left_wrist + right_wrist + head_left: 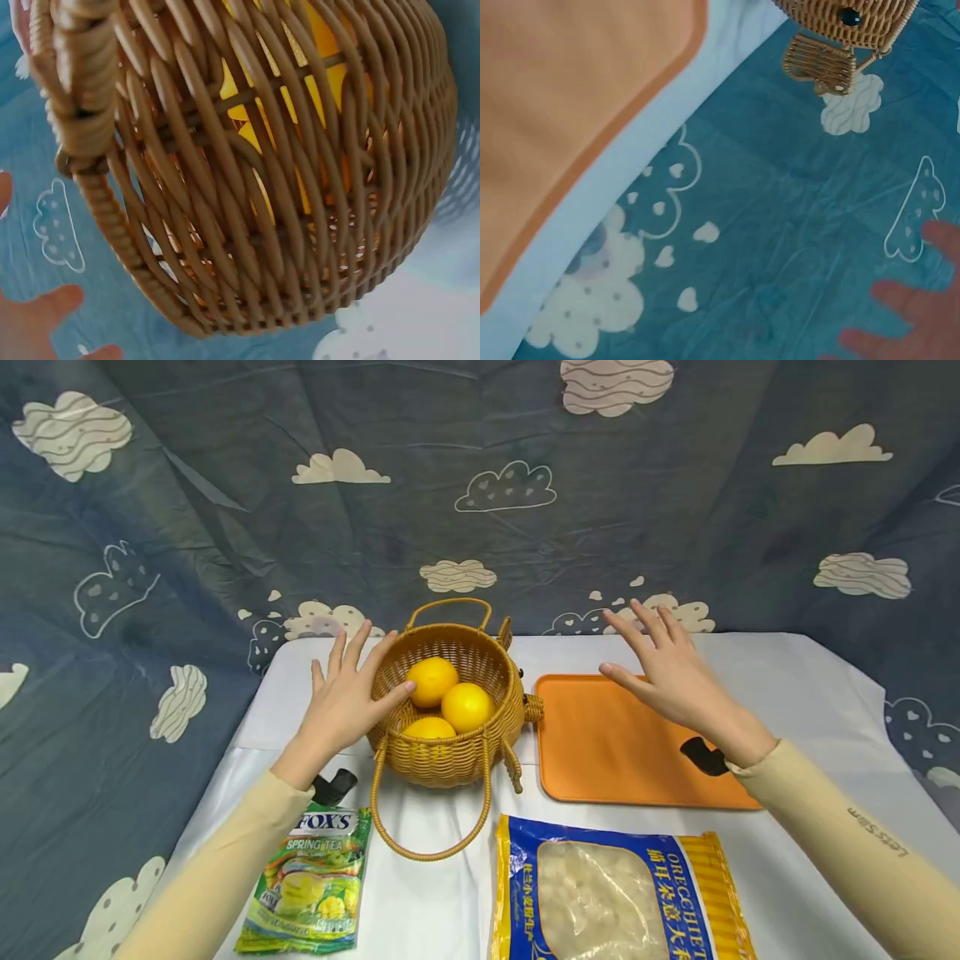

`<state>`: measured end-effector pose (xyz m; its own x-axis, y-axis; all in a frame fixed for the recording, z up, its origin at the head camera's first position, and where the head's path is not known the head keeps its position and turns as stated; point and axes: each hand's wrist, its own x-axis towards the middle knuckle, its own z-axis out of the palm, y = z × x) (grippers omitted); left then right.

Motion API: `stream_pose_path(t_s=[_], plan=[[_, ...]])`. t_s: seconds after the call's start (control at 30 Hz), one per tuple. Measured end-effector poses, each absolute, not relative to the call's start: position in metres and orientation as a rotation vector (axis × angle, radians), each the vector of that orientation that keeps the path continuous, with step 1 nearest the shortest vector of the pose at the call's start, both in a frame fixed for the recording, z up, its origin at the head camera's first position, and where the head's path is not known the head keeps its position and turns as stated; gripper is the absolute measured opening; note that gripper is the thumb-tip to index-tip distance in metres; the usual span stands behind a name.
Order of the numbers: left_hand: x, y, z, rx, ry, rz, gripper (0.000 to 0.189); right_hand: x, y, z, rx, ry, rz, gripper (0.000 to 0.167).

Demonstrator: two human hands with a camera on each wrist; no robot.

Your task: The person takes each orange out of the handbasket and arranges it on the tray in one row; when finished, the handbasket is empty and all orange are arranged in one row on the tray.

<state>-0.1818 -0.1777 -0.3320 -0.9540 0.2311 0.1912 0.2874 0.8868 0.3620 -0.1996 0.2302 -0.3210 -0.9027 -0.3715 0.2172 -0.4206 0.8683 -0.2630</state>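
Note:
A round wicker basket (450, 768) with two loop handles stands in the middle of the table and holds three yellow fruits (467, 707) that look like lemons. At its left side my left hand (342, 700) is spread with straight fingers, its thumb overlapping the rim in the head view. The left wrist view has the woven wall (262, 172) up close, with yellow showing through the gaps. Over the orange tray (592, 760) my right hand (675, 677) hovers with fingers spread and nothing in it. Its fingers (907, 304) also appear at the lower right in the right wrist view.
A green Fox's Spring Tea candy bag (311, 885) lies at the front left, under the left forearm. Front and centre lies a blue and yellow bag of orecchiette pasta (607, 893). Behind the white-covered table (787, 677) hangs a dark cloud-print cloth (420, 410).

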Motion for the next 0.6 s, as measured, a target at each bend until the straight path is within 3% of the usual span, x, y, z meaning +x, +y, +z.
stream_pose_path(t_s=[0.37,0.6], plan=[[-0.196,-0.211,-0.35,-0.48,-2.564,-1.636,0.056,-0.233,0.184,-0.318,0.992,-2.747,1.047,0.065],[-0.198,-0.216,-0.378,-0.405,-2.52,-2.088,0.057,-0.253,0.149,-0.318,1.172,-2.707,1.564,0.058]])
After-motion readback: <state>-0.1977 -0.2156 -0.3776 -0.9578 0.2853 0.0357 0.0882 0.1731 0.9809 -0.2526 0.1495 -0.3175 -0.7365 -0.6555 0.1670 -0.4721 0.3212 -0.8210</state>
